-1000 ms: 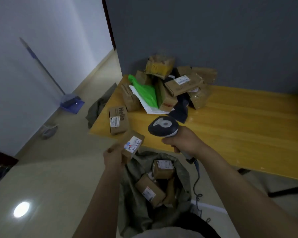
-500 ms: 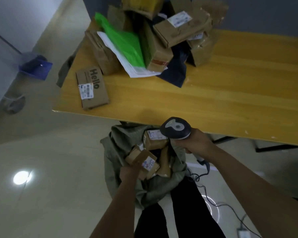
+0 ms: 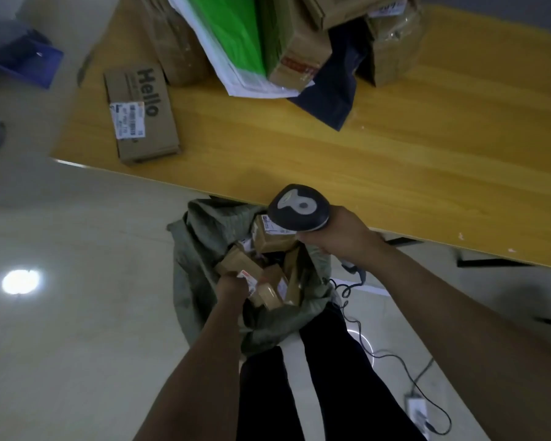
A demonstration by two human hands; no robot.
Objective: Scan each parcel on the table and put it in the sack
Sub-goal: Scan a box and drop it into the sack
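Item: small parcel, a second ago at table height, now down inside the sack at 6 o'clock. Presumably scanned, not yet released.
Left hand: fingers curled round it.
Right hand: wrapped round the scanner handle.
Outstanding: box at 10 o'clock on the table, printed "Hello"; label text unreadable.

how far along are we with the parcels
Done: several boxes already lie in the sack. In hand: the left hand holds a small box in the sack's mouth; the right hand grips the scanner. Left: the Hello box and the pile on the table.
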